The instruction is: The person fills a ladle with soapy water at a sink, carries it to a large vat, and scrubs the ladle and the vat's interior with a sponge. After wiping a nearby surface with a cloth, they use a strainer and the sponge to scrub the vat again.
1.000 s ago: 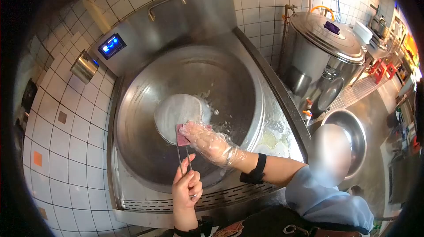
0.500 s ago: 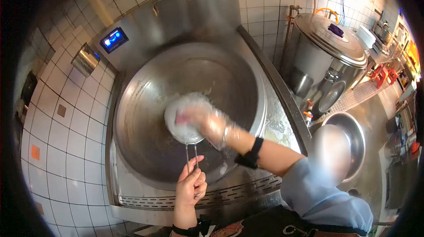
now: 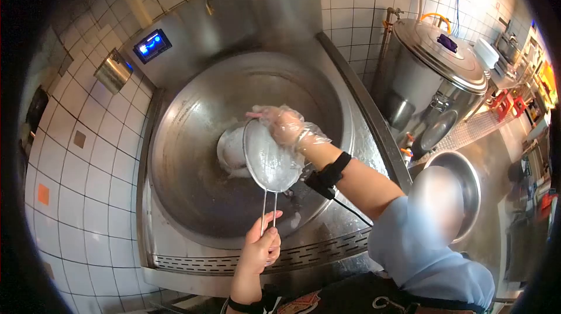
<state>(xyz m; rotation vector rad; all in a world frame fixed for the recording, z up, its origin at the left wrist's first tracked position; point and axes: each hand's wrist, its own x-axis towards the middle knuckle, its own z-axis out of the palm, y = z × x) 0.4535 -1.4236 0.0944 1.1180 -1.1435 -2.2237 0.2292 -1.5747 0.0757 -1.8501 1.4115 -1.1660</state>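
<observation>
My left hand (image 3: 261,245) is closed round the two-wire handle of a fine-mesh strainer (image 3: 270,165), which is tilted over a large steel wok (image 3: 175,197). Wearing a clear plastic glove, my right hand (image 3: 286,127) is at the strainer's far rim. Its fingers are closed on a small pink scrubbing pad (image 3: 255,115), mostly hidden by the hand. Behind the strainer, a pale, round, bowl-like thing (image 3: 229,149) with white suds lies in the wok, partly covered.
A lit blue control panel (image 3: 151,45) and a steel cup (image 3: 113,71) are at the left. To the right stand a tall lidded steel pot (image 3: 409,74) and a steel basin (image 3: 474,197). A steel rail (image 3: 368,109) borders the wok's right side.
The strainer has moved right and tilted up, uncovering the pale round thing. My right hand has gone from inside the mesh to its far rim.
</observation>
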